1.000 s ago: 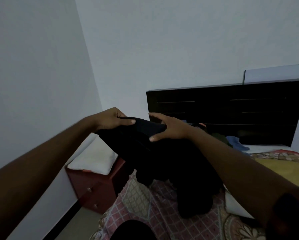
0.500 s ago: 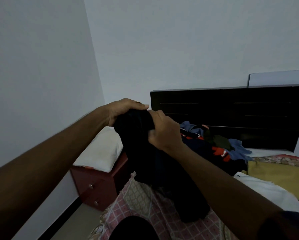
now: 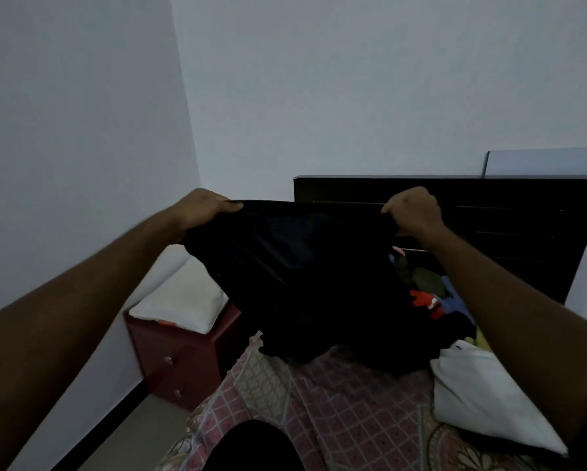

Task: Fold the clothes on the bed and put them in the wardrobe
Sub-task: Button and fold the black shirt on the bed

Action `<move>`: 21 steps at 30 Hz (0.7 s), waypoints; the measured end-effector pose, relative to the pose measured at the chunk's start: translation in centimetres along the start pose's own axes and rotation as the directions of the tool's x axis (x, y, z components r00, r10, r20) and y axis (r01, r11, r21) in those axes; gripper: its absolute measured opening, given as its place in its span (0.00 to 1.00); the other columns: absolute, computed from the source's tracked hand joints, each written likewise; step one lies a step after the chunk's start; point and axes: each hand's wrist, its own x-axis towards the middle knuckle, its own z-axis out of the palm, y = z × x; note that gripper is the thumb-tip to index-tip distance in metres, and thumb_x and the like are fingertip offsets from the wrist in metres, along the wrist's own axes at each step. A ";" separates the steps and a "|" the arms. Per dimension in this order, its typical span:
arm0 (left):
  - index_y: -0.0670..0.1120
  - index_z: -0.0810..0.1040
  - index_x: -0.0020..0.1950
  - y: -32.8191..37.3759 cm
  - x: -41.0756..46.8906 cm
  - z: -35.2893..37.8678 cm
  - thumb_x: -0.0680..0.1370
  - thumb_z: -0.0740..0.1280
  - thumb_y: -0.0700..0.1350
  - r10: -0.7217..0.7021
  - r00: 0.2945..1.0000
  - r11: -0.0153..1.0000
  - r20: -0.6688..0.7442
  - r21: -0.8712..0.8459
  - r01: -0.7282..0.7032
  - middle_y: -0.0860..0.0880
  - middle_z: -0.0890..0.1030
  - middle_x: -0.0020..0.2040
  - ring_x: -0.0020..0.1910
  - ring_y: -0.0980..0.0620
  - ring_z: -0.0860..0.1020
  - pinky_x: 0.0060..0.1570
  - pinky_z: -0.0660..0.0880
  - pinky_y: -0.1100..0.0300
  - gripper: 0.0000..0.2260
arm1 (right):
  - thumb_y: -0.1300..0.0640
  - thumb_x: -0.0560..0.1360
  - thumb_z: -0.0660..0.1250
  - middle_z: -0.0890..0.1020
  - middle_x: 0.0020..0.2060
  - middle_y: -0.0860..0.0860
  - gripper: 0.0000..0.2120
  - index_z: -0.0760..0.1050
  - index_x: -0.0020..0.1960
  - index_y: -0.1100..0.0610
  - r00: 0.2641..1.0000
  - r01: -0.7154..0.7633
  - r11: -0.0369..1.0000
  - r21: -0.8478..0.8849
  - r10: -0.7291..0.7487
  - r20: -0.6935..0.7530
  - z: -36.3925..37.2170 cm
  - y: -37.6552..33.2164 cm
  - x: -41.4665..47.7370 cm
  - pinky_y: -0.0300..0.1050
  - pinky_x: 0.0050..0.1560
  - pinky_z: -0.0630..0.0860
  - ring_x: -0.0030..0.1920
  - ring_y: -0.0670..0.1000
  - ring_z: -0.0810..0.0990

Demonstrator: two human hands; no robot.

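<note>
One black garment (image 3: 305, 273) is held up at the frame's centre above the bed (image 3: 336, 402), its long top edge stretched level from left to right. That edge is gripped at its two ends by the left hand (image 3: 203, 207) and the right hand (image 3: 412, 209), fingers curled round the cloth. Two white pillows are counted: a lower-left pillow (image 3: 180, 300) and a lower-right pillow (image 3: 482, 396).

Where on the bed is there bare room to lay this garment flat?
The checked bedspread is bare below the hanging garment, left of the white pillow. It is crowded near the headboard, where the clothes pile lies.
</note>
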 end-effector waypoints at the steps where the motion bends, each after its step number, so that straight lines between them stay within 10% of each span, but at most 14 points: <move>1: 0.42 0.85 0.50 -0.4 0.1 -0.8 0.75 0.73 0.53 -0.020 0.998 0.998 -0.052 -0.066 0.016 0.44 0.86 0.46 0.41 0.47 0.84 0.41 0.80 0.58 0.14 | 0.62 0.75 0.69 0.81 0.39 0.58 0.10 0.79 0.36 0.57 0.999 -0.049 0.999 0.020 0.049 0.013 -0.9 0.5 0.9 0.39 0.31 0.75 0.37 0.55 0.79; 7: 0.40 0.82 0.51 -0.9 -1.2 -1.5 0.78 0.68 0.49 -0.118 0.981 0.962 0.151 -0.228 0.151 0.42 0.85 0.48 0.42 0.47 0.84 0.44 0.77 0.54 0.13 | 0.68 0.76 0.62 0.76 0.25 0.54 0.08 0.74 0.39 0.62 0.965 -0.207 0.951 0.231 0.159 0.211 -0.9 2.4 -1.7 0.37 0.26 0.73 0.24 0.51 0.74; 12: 0.40 0.82 0.50 1.7 -1.4 3.6 0.78 0.68 0.50 -0.072 0.989 0.990 0.133 -0.110 0.087 0.44 0.85 0.47 0.47 0.45 0.83 0.50 0.79 0.53 0.13 | 0.49 0.76 0.73 0.83 0.47 0.50 0.11 0.77 0.57 0.48 0.847 -0.012 0.966 0.259 -0.128 0.516 8.1 -0.8 -10.0 0.42 0.45 0.78 0.47 0.50 0.83; 15: 0.44 0.72 0.34 3.1 -1.6 5.6 0.79 0.67 0.49 0.051 0.987 0.998 0.153 -0.039 -0.046 0.49 0.77 0.32 0.30 0.53 0.75 0.34 0.71 0.61 0.16 | 0.40 0.73 0.73 0.80 0.53 0.45 0.25 0.72 0.67 0.45 0.888 0.118 0.916 0.383 -0.270 0.371 12.1 -3.3 -13.2 0.44 0.53 0.76 0.53 0.46 0.79; 18: 0.45 0.70 0.32 3.3 -2.0 5.5 0.80 0.68 0.48 0.107 0.984 0.992 0.145 -0.077 -0.096 0.49 0.74 0.28 0.25 0.55 0.72 0.27 0.69 0.65 0.17 | 0.53 0.73 0.67 0.81 0.42 0.47 0.09 0.76 0.53 0.47 0.945 0.256 0.912 0.321 -0.307 0.118 13.5 -4.2 -12.7 0.46 0.42 0.73 0.45 0.51 0.80; 21: 0.46 0.71 0.31 2.0 -2.2 4.0 0.79 0.69 0.48 0.121 0.985 0.986 0.120 -0.130 -0.105 0.50 0.73 0.28 0.25 0.56 0.71 0.28 0.68 0.64 0.18 | 0.59 0.71 0.67 0.82 0.36 0.47 0.08 0.78 0.40 0.45 0.938 0.240 0.915 0.323 -0.305 0.166 12.9 -2.8 -10.2 0.48 0.42 0.73 0.41 0.52 0.81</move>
